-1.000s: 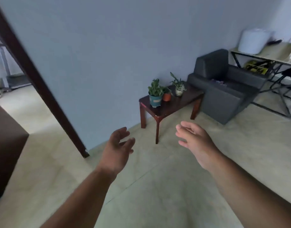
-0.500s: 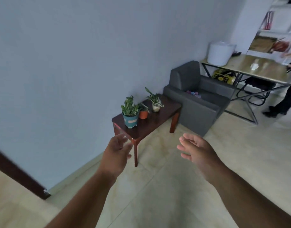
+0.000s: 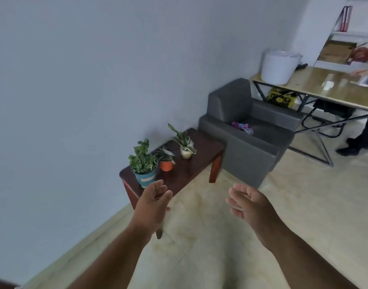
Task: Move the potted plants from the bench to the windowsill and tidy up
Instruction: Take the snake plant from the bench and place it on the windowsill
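A dark red wooden bench (image 3: 191, 170) stands against the blue-grey wall. On it are three potted plants: a leafy one in a teal pot (image 3: 145, 177) at the near end, a small one in an orange pot (image 3: 166, 165) in the middle, and a long-leaved one in a pale pot (image 3: 186, 152) beyond. My left hand (image 3: 153, 205) is open, just in front of the bench's near end, below the teal pot and not touching it. My right hand (image 3: 248, 202) is open over the floor, to the right of the bench. No windowsill is in view.
A grey armchair (image 3: 247, 142) with a colourful item on its seat stands right behind the bench. Further right is a metal-framed desk (image 3: 324, 88) with a white bucket (image 3: 278, 66); a person stands at its far right. Shelves hang above. Tiled floor spreads in front.
The view has swung right and closed in on the bench; the doorway has left the frame. Both hands stay open, now nearer the bench, the left one close to the teal pot.
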Motion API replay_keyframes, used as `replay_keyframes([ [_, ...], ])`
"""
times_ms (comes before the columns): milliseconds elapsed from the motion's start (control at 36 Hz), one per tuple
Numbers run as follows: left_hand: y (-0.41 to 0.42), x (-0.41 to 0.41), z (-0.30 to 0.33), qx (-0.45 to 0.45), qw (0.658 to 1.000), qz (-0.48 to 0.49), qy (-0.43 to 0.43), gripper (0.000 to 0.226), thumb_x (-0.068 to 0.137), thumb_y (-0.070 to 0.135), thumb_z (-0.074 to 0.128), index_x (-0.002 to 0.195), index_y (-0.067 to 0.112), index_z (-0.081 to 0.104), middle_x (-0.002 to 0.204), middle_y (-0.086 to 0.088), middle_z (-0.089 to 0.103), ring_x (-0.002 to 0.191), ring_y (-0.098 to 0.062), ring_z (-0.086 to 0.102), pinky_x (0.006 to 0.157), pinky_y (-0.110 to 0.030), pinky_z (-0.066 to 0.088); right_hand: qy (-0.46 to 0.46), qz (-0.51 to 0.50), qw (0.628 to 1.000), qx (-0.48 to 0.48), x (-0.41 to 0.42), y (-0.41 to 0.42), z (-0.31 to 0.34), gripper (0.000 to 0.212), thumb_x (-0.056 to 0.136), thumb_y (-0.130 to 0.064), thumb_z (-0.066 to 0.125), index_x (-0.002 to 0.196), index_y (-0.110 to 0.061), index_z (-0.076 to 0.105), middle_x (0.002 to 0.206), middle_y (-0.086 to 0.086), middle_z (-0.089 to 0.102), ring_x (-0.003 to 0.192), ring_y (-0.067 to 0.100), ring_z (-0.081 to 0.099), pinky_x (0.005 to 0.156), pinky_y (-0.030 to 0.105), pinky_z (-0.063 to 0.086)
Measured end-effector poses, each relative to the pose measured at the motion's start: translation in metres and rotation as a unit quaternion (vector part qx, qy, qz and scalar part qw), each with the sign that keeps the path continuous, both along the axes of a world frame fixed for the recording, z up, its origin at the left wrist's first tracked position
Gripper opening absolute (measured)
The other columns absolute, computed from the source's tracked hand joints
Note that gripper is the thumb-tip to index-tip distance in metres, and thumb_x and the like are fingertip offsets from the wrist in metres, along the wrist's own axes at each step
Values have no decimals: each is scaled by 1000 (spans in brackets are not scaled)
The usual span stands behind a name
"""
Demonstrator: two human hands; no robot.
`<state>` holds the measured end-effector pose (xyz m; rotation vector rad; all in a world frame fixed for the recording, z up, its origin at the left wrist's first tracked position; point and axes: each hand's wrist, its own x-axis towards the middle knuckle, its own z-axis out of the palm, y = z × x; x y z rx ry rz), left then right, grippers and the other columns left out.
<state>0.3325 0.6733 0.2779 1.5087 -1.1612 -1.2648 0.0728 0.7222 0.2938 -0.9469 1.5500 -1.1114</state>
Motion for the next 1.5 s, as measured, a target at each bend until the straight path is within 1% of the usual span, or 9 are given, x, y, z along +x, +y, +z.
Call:
replay_keyframes([
  [83, -34, -31, -5, 8, 1000, 13, -18, 48, 96, 22, 65, 141, 19, 49, 124, 4, 64, 105, -12, 69, 82, -34, 61, -1, 13, 1000, 8, -35, -37, -7, 39, 96, -40, 65, 131, -23, 57, 117, -4, 71, 107, 10, 71, 97, 36, 58],
  [278, -112, -107, -5, 25, 999, 31, -34, 52, 97, 20, 64, 146, 17, 46, 127, 3, 63, 105, -11, 68, 86, -38, 60, 7, 44, 999, 31, -111, -129, -5, 46, 98, -37, 63, 138, -15, 55, 120, -4, 69, 110, 10, 69, 93, 28, 57],
  [417, -154, -130, -14, 44, 997, 52, -38, 51, 98, 19, 62, 146, 14, 46, 127, 0, 62, 104, -13, 68, 85, -39, 60, -1, 54, 997, 50, -132, -190, -9, 48, 99, -35, 62, 141, -12, 52, 123, -1, 68, 110, 11, 69, 95, 30, 58],
  [639, -260, -139, -49, 80, 992, 93, 18, 40, 98, 17, 62, 137, 16, 52, 125, -1, 63, 105, -16, 67, 88, -42, 58, 22, 79, 993, 87, -142, -300, -39, 45, 99, -30, 63, 138, -11, 54, 120, -1, 69, 105, 9, 69, 82, 22, 58],
  [750, -312, -143, -79, 99, 989, 107, 36, 45, 98, 17, 62, 141, 13, 49, 128, -5, 63, 104, -18, 68, 86, -44, 57, 36, 97, 989, 104, -148, -355, -59, 46, 98, -34, 64, 137, -13, 55, 123, 0, 69, 106, 9, 70, 84, 24, 58],
  [917, -358, -148, -95, 127, 984, 124, 27, 45, 98, 16, 62, 140, 13, 49, 123, -3, 63, 104, -20, 68, 86, -45, 58, 13, 104, 986, 129, -156, -416, -79, 40, 96, -34, 67, 132, -17, 58, 117, -4, 71, 98, 3, 74, 78, 22, 58],
  [1111, -407, -154, -108, 148, 976, 157, -9, 39, 98, 19, 62, 136, 13, 52, 120, -4, 64, 103, -21, 68, 87, -48, 60, 18, 139, 979, 149, -161, -490, -99, 40, 98, -33, 64, 133, -16, 58, 121, -1, 70, 108, 10, 70, 93, 31, 58],
  [1250, -432, -165, -115, 162, 965, 206, -17, 38, 98, 21, 62, 135, 18, 52, 120, 0, 64, 102, -17, 69, 86, -46, 61, 18, 201, 967, 155, -161, -549, -109, 43, 100, -31, 62, 139, -12, 55, 114, -9, 67, 106, 6, 69, 83, 22, 58],
  [1500, -493, -184, -150, 203, 942, 265, -21, 34, 98, 19, 63, 131, 18, 54, 114, 0, 65, 102, -17, 69, 80, -38, 60, 10, 266, 944, 194, -162, -641, -150, 45, 99, -32, 62, 139, -14, 55, 118, -8, 65, 105, 6, 69, 82, 23, 57],
])
